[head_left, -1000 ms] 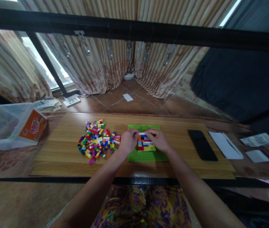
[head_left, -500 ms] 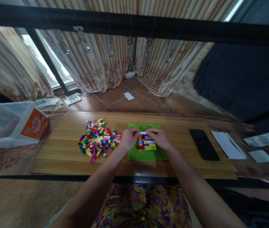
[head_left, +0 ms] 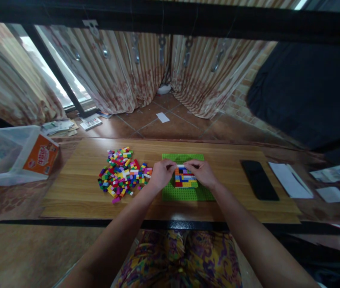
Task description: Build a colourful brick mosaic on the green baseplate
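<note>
Brickwork (head_left: 185, 180) sits between our left hand (head_left: 161, 175) at nine o'clock and right hand (head_left: 203, 173) at three; we cannot tell either grip

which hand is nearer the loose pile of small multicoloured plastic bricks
Left. The left hand is close by, just right of the pile; the right hand is farther right, beside the multicoloured brick block on the green studded baseplate.

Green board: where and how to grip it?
Probably pinch its near edge, coming from the near side: the green board lies flat, and a bare studded strip shows there in front of the colored block build.
</note>
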A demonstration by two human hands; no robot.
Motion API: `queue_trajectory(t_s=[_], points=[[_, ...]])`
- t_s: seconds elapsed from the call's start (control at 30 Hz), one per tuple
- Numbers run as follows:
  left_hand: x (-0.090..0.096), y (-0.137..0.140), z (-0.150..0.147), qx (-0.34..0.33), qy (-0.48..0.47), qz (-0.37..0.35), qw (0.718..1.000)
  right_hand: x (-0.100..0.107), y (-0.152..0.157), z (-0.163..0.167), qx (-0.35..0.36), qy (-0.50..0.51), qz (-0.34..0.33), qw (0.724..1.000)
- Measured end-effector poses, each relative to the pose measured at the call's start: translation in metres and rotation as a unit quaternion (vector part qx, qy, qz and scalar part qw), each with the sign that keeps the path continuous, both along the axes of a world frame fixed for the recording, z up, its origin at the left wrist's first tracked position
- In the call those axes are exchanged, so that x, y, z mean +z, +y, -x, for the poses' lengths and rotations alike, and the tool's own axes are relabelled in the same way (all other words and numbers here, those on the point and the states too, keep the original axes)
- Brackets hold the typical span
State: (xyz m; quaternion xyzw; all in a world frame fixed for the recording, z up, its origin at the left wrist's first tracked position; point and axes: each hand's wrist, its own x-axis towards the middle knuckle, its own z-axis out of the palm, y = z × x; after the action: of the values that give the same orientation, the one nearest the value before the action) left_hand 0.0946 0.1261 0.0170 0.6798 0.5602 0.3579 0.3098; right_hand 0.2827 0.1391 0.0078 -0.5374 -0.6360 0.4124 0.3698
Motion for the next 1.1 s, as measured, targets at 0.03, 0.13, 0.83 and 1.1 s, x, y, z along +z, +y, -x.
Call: queue_trajectory(t_s=[0.03,0.13,0.83,1.1], points=[[0.000,0.000,0.000,0.000,0.001,0.000,1.000,0.000,0.000,0.000,0.003,-0.001,-0.001,1.000],[0.001,-0.001,0.000,-0.005,0.004,0.000,1.000,0.001,0.000,-0.001,0.009,0.001,0.004,1.000],[-0.007,-0.124,0.047,-0.025,0.057,-0.058,0.996,0.017,-0.019,0.038,-0.056,-0.143,-0.206,0.966],[-0.014,-0.116,0.056,0.000,0.042,-0.070,0.997,0.022,-0.024,0.108,0.130,-0.194,-0.221,0.947]])
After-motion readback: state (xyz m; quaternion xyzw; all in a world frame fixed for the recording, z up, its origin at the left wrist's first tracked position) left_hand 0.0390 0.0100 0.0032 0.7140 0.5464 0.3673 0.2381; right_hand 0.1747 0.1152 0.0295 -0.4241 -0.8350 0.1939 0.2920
